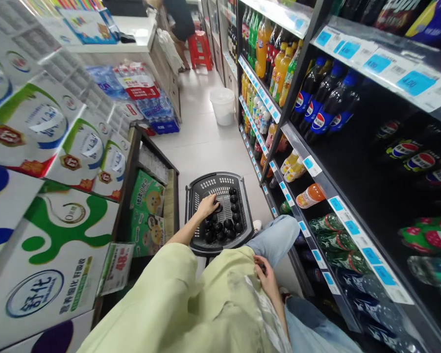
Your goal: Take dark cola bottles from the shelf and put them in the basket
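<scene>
A black shopping basket (248, 208) with slotted sides is on the floor in front of my knees. Inside it stand several dark bottles (235, 216), seen from above mostly as round black tops, in a line along the right side and a cluster at the near end. My left hand (207, 206) reaches into the basket's left half, its fingers closed around the top of one black-topped bottle (217, 208). My right hand (266, 276) rests against my shirt and thigh with curled fingers; whether anything is between them is hidden.
On my right, a drinks shelf (290, 135) holds cola bottles (325, 105) and a lying orange drink bottle (311, 195). Milk cartons (73, 235) are stacked at left. Ahead are water packs (158, 110), a white bucket (222, 105), a red stool (201, 50) and a person (178, 22).
</scene>
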Tool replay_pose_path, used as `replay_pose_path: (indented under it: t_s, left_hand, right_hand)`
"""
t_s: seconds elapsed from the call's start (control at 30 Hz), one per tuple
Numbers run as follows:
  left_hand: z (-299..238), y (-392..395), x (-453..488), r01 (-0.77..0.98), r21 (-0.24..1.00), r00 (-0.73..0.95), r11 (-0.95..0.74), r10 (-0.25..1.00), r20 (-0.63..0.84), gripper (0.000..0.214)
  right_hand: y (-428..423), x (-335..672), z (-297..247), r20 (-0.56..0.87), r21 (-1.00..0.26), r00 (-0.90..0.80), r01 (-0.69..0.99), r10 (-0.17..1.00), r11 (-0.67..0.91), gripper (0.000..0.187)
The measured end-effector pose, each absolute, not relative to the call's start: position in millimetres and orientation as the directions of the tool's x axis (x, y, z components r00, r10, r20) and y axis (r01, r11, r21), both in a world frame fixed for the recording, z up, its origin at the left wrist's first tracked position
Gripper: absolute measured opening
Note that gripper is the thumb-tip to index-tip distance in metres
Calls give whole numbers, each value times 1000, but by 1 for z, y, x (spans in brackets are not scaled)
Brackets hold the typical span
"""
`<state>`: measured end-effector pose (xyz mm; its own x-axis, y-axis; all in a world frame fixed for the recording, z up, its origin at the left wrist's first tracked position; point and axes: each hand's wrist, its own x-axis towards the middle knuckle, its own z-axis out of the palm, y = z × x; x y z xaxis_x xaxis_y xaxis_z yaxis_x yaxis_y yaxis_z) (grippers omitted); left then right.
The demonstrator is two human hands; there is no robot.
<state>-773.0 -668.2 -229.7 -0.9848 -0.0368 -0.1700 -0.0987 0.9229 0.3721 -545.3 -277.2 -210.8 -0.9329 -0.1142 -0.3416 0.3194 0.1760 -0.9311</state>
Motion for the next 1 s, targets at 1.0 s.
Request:
replay_pose_path:
  t_s: [1.0]
  left_hand:
    - [-408,-638,-756,-478,353,-798,804,-229,-557,46]
  right_hand:
    - [-277,-561,-171,-629,-765,-775,602,-62,230,44]
